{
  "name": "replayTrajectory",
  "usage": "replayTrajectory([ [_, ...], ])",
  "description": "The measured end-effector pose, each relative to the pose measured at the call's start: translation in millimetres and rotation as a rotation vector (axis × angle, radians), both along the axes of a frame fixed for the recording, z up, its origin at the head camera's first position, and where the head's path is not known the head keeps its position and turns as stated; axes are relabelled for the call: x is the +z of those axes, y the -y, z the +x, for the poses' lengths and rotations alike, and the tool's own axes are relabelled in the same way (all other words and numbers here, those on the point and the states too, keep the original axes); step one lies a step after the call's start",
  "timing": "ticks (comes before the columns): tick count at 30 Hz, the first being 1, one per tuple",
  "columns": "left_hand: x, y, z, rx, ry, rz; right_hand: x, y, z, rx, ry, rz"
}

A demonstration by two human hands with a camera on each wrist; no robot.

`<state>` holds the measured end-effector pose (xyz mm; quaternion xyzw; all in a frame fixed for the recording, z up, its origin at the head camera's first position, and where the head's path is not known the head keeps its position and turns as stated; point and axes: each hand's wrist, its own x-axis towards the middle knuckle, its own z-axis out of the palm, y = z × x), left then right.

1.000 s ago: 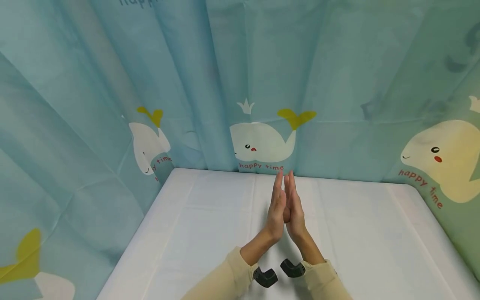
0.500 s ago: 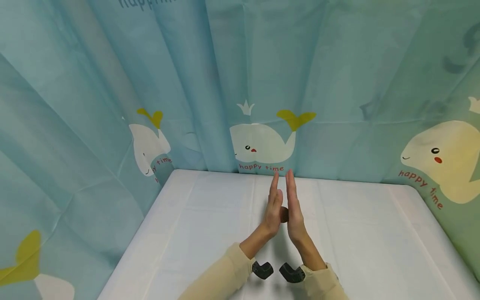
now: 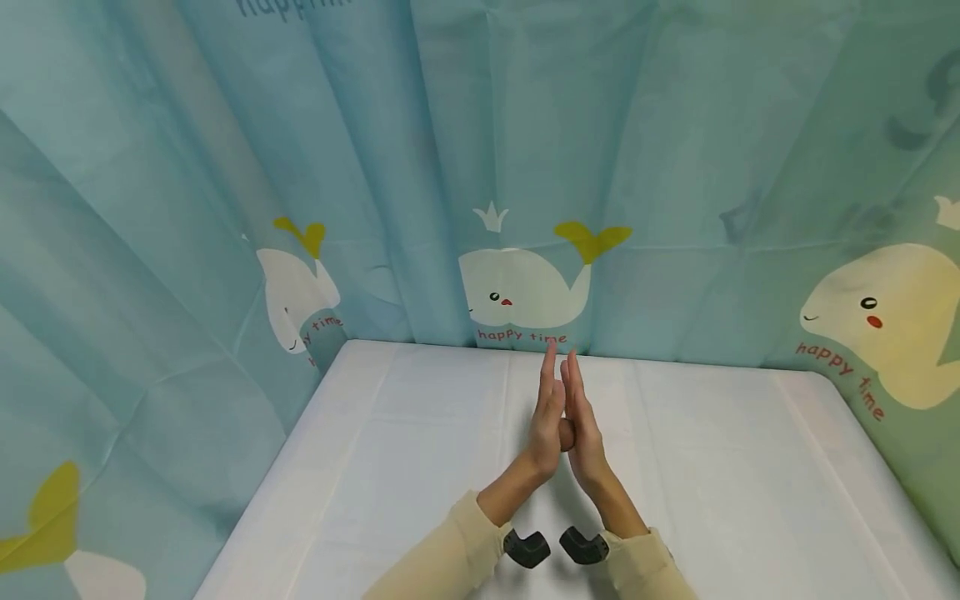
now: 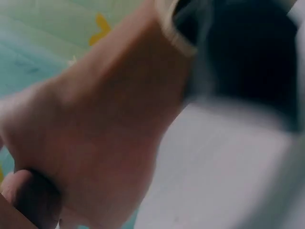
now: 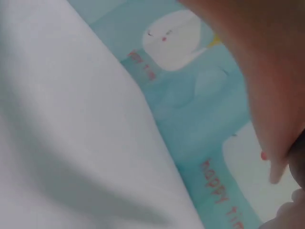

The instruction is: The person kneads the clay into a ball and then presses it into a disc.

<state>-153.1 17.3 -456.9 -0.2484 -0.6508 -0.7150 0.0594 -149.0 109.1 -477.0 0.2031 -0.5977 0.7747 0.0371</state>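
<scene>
A small brown ball (image 3: 567, 434) sits between two upright palms in the head view, above the table. My left hand (image 3: 545, 433) presses it from the left with straight fingers pointing away from me. From the other side my right hand (image 3: 587, 442) presses on the ball, its fingers also straight and leaning towards the left hand. The left wrist view catches the ball (image 4: 40, 200) at its lower left corner, dark and partly covered. Only a dark edge of the ball (image 5: 298, 162) shows in the right wrist view. Its material cannot be told.
Below the hands lies a table with a white cover (image 3: 420, 433). A blue-green curtain (image 3: 675, 167) printed with whales hangs behind it and at both sides. Black wrist cameras (image 3: 527, 549) sit at both beige sleeves (image 3: 450, 554).
The palms rub against each other around the ball. My right hand has slid back towards me and left; the fingertips, wider apart half a second ago, are closer now. The ball has shifted slightly left.
</scene>
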Motion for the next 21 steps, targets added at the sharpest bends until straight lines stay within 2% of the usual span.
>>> replayTrajectory([
  [4,-1.5,3.7,-8.6,0.043,-0.023,-0.039,2.4,5.6,12.9,0.022,-0.027,-0.038],
  [9,-11.2,3.8,-13.7,0.054,-0.006,-0.072,15.3,5.0,19.6,-0.033,-0.098,0.054],
  [12,-15.1,0.1,-8.0,0.021,0.019,-0.073,21.4,-0.6,14.2,-0.073,-0.105,0.102],
  [16,-16.3,-5.8,5.8,-0.013,0.024,-0.09,21.4,-11.4,3.2,-0.098,-0.048,0.113],
  [19,-15.3,-8.6,15.1,-0.019,0.042,-0.088,15.4,-16.1,-1.0,-0.079,0.0,0.088],
  [21,-13.3,-9.2,16.6,-0.007,0.053,-0.076,9.7,-15.7,-1.5,-0.055,0.016,0.051],
])
